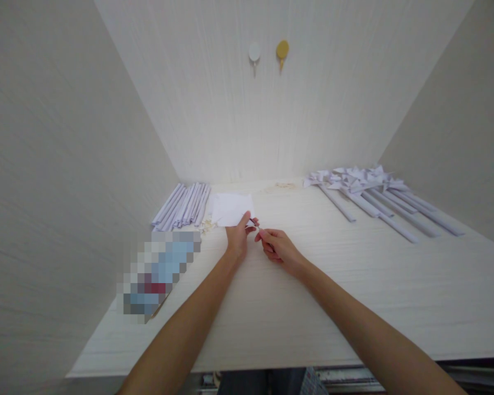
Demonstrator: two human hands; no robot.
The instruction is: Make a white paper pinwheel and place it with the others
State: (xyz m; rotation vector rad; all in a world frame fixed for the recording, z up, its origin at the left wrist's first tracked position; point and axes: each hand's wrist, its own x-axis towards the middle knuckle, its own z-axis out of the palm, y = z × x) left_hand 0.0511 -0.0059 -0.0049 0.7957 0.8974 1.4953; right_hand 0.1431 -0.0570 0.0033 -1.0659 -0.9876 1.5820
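My left hand (239, 235) pinches the near edge of a white paper sheet (230, 208) that lies on the pale wooden desk (337, 285). My right hand (276, 247) sits just to its right, fingers closed around a thin dark tool (254, 222) whose tip points at the paper's corner. What the tool is stays too small to tell. The two hands nearly touch.
A bundle of rolled white paper sticks (182, 206) lies at the back left. Several finished paper pinwheels on sticks (370, 192) lie at the back right. A blurred object (158, 274) rests at the left. Two hooks (267, 52) hang on the back wall.
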